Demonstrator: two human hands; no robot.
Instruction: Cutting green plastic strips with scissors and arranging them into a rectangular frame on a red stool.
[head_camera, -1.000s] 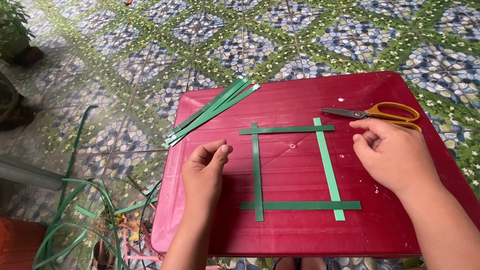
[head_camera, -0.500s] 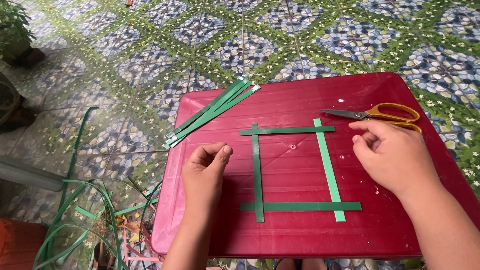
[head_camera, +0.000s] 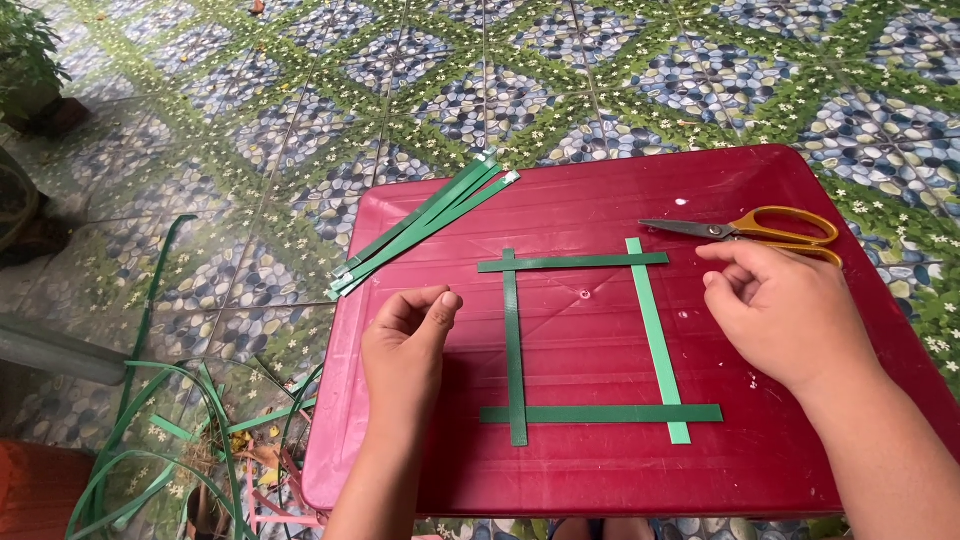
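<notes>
A red surface (head_camera: 600, 200) is sitting on a floor of blue and green tiles (head_camera: 500, 80). Four green strips (head_camera: 585, 345) are lying on it in a square shape, crossing at the corners. The left hand (head_camera: 405, 345) is resting just left of the square, its fingers curled in and holding nothing. The right hand (head_camera: 785, 310) is resting on the right side, fingers bent loosely, empty, near the orange scissors (head_camera: 760, 228). More loose strips (head_camera: 420, 228) are lying at the far left corner.
</notes>
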